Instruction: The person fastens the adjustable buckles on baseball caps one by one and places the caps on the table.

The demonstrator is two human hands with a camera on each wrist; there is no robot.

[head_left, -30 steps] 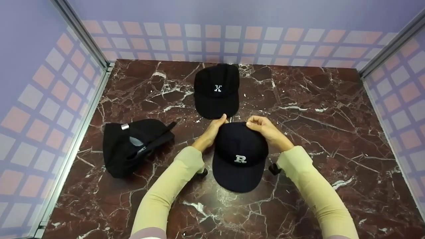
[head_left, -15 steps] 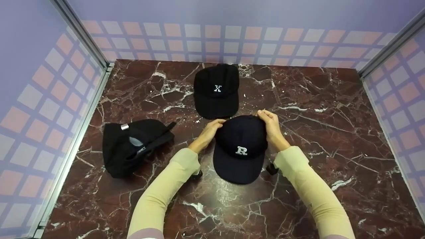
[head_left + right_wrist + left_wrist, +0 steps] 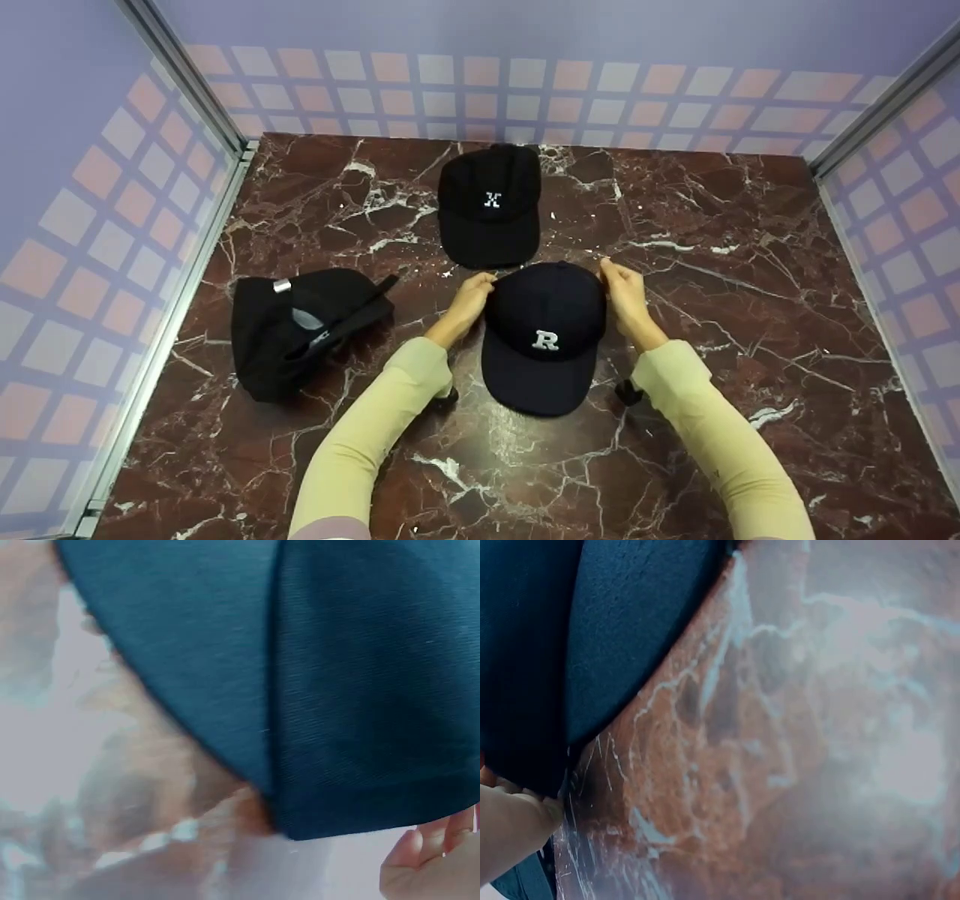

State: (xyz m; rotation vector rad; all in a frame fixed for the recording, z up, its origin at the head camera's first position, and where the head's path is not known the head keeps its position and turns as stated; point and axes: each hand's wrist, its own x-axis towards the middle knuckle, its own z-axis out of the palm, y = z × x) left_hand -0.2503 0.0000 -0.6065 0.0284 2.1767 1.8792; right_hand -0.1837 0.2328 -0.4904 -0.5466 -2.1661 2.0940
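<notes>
A dark navy baseball cap (image 3: 546, 311) with a white R stands with its brim (image 3: 538, 382) toward the near side. At its left edge, toward the back, my left hand (image 3: 466, 304) pinches the cap's rim; the left wrist view has those fingers (image 3: 521, 814) bent at the lower edge. My right hand (image 3: 628, 296) is beside the crown's right side, fingertips close to the rim. In the right wrist view the thumb of this hand (image 3: 435, 866) shows just below the cap's edge, with no cloth between thumb and fingers. The far ends of some fingers are hidden.
A black cap (image 3: 491, 202) with a white X-like mark is right behind the navy cap, brim forward. Another black cap (image 3: 300, 330) lies on its side at the left, strap showing. Walled panels (image 3: 525, 45) enclose the marble-patterned table (image 3: 712, 450) at the back and sides.
The navy cap has slid away from me, up to the far cap's brim, then stopped. My right hand has moved right, off the crown; the left has shifted slightly left.
</notes>
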